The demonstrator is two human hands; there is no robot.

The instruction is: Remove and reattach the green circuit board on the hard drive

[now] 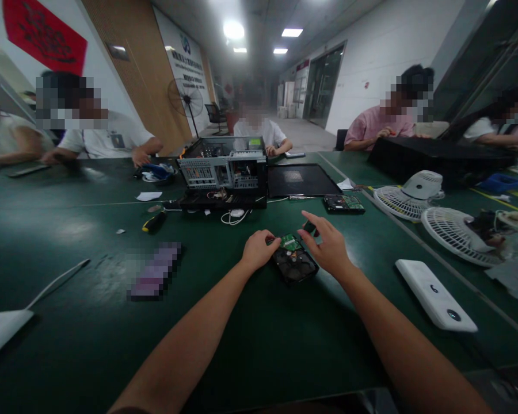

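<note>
A hard drive (294, 268) lies on the green table in front of me, with its black casing and green circuit board facing up. My left hand (259, 250) is closed at the drive's far left corner, thumb and fingers holding its edge. Over the drive's right side, my right hand (328, 244) is curled, with a small dark piece between thumb and fingers that I cannot make out. Beyond, a second hard drive (344, 204) rests on the table. An opened computer case (224, 167) lies past my hands, its metal frame and inner parts exposed.
A black side panel (304, 179) lies right of the case. A yellow-black screwdriver (154, 221), a white cable (236, 217) and a blurred purple object (157, 270) are leftward. White fan parts (453, 233) and a white power bank (434, 293) lie right. Several people sit around the table.
</note>
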